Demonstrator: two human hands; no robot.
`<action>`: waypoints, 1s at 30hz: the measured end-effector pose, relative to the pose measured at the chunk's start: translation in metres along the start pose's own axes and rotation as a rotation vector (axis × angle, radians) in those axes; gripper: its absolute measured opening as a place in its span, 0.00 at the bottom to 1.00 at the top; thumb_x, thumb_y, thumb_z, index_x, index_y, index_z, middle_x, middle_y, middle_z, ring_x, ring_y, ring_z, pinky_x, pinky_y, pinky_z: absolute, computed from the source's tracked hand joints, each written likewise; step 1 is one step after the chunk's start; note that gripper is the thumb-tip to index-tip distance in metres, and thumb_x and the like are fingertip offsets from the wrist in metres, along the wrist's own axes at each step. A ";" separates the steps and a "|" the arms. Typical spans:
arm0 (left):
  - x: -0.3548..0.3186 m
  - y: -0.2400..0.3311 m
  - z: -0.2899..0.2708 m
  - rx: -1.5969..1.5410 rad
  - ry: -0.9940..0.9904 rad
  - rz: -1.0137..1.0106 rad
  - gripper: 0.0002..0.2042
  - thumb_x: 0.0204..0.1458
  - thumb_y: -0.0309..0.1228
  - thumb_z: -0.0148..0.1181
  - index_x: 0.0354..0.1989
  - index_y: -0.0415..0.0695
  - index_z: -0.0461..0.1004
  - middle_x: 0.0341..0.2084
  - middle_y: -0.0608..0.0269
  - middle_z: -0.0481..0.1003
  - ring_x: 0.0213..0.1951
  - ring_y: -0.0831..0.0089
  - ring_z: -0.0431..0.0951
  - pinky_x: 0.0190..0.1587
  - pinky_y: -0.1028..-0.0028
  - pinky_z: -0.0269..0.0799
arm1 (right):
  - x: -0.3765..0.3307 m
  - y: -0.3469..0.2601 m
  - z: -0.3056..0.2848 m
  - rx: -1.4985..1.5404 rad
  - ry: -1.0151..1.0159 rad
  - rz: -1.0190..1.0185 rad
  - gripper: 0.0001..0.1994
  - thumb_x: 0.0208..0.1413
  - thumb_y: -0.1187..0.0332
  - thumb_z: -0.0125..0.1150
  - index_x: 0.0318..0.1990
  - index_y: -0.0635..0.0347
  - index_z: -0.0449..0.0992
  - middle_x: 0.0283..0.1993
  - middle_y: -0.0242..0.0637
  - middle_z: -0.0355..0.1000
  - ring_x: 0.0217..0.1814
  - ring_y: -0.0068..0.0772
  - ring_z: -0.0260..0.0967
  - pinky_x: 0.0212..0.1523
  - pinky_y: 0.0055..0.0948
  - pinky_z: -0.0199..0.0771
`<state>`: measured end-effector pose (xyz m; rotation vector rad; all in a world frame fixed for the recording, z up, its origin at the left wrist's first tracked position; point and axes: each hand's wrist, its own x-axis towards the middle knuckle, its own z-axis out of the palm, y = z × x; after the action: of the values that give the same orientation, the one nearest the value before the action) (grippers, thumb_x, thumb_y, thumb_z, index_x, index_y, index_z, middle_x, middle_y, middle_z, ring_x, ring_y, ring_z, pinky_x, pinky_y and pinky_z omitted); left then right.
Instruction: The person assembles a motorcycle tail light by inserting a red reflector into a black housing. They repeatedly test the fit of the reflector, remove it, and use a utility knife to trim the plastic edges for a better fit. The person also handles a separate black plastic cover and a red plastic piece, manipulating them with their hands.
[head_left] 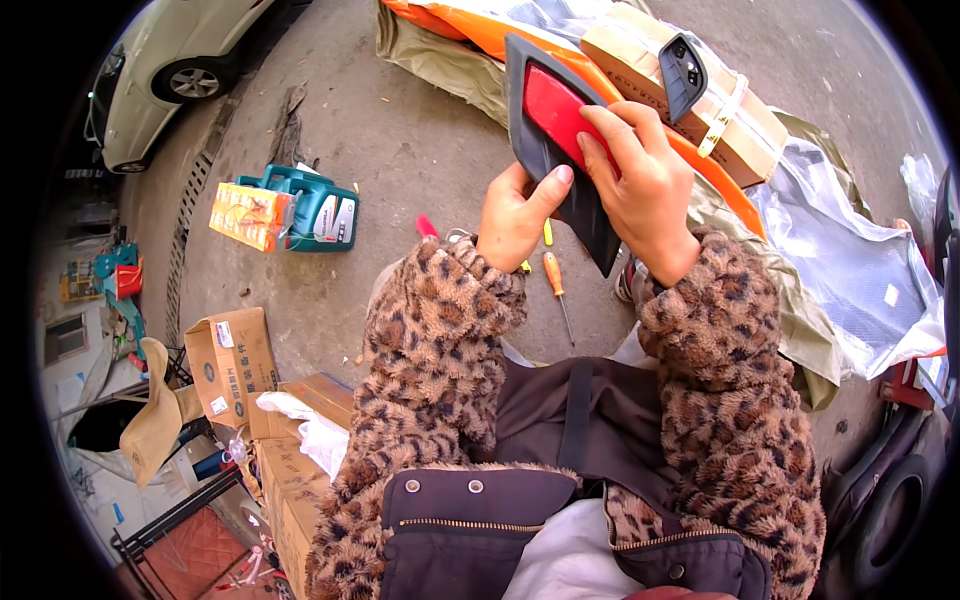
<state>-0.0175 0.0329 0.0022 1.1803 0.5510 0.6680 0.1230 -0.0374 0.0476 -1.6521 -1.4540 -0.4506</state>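
A long black plastic trim piece, tapered at its ends, is held up in front of me at a slant. Set in its upper part is a red reflector lens. My left hand grips the trim's left edge, thumb on top and fingers behind it. Fingers of my right hand press on the red lens and wrap the right side of the trim. Below, on the ground, lies a screwdriver with an orange handle. Another black plastic part rests on a cardboard box at the far right.
Orange and clear plastic wrapping spreads under the box. To the left stands a teal jug beside an orange-and-white package. Open cartons sit at the lower left. A pale car is parked at the far left.
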 end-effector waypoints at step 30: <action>0.000 0.008 -0.009 -0.057 -0.028 -0.037 0.20 0.61 0.38 0.60 0.50 0.32 0.72 0.41 0.56 0.78 0.39 0.72 0.80 0.43 0.72 0.78 | -0.027 0.019 0.013 0.803 -0.277 0.736 0.24 0.58 0.59 0.68 0.53 0.70 0.73 0.44 0.38 0.77 0.43 0.21 0.73 0.46 0.24 0.75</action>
<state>-0.0251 0.0402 0.0068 1.1220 0.5258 0.6312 0.1300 -0.0425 0.0131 -1.4428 -0.8977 0.7102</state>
